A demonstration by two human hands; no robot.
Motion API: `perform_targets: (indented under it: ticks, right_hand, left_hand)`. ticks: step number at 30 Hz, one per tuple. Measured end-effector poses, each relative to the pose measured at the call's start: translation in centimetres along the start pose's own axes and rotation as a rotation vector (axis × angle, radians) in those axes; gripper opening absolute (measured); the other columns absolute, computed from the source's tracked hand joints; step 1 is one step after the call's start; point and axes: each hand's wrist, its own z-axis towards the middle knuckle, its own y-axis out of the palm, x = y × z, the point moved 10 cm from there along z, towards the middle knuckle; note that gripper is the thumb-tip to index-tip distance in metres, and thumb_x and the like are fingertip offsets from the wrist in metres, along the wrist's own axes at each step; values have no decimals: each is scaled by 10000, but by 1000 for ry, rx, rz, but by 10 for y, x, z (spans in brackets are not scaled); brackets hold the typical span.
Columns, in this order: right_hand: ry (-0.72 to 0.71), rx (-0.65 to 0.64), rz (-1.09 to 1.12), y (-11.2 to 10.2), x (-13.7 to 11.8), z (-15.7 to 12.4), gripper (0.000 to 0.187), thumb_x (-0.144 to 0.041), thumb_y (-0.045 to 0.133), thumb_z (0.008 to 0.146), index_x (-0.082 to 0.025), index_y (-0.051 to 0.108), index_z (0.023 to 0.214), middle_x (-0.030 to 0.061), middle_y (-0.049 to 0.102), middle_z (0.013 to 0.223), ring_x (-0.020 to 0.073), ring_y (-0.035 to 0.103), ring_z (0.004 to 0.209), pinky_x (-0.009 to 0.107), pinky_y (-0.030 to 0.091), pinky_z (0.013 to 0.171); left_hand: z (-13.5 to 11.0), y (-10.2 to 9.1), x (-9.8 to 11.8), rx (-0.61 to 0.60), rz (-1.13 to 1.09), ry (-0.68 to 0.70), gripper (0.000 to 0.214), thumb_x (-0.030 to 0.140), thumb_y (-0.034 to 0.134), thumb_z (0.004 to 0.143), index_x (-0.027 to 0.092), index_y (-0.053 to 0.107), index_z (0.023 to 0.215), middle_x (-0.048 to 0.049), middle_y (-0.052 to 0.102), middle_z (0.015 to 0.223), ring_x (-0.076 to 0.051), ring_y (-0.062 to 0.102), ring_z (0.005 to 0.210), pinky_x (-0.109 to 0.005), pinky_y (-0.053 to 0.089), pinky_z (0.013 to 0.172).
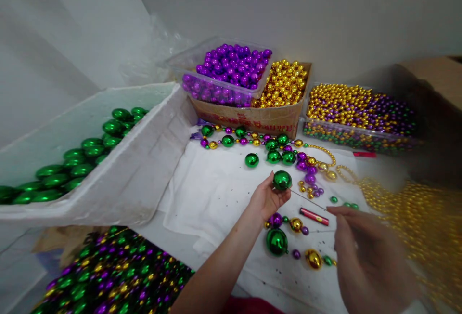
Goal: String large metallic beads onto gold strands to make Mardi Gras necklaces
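Between the fingertips of my left hand is a large shiny green ball bead, held above the white cloth. A thin, needle-like line runs from this bead to my right hand, whose thumb and forefinger pinch its other end. The right hand is slightly blurred, so I cannot tell whether the line is wire or thread. Below the hands lies a strand with a big green bead, a gold bead and small purple beads. A red stick with a black end rests between the hands.
A white foam box of green beads stands at left. Behind are a clear tub of purple beads, a cardboard box with gold beads and a tub of mixed beads. Gold bead strings lie at right; a dark blur covers the upper right.
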Motion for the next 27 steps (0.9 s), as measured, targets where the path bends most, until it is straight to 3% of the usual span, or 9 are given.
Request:
perform_targets:
  ticks: [3,13,18,27]
  right_hand:
    - [-67,1,-16,-2,-6,1,92,-200,523,888,-211,603,934,75,669,880,197,640,769,306,494,617]
    - [-195,-93,-207,13,-13,4,57,-194,492,916,-212,545,924,77,677,899,146,610,618,254,465,501]
    - [-336,-105,-167,26,-13,2,83,-139,504,900,-189,543,953,59,663,891,142,613,680,238,465,546]
    - [-395,-158,-95,45,-14,3,127,-45,481,879,-160,489,933,79,613,911,144,596,821,232,466,676]
  left_hand:
    - [1,0,-2,4,29,4,350,415,516,881,74,589,909,-112,652,748,-156,626,612,-259,534,603]
    - [1,1,-9,-7,45,-14,335,408,518,880,82,587,913,-109,653,732,-161,632,614,-265,533,627]
    - [1,2,-14,-8,53,-37,318,395,500,890,87,577,898,-120,664,761,-164,637,615,-267,535,634]
    - [-1,4,-19,-20,96,-64,350,400,450,916,72,571,929,-124,671,759,-176,649,626,-288,539,645]
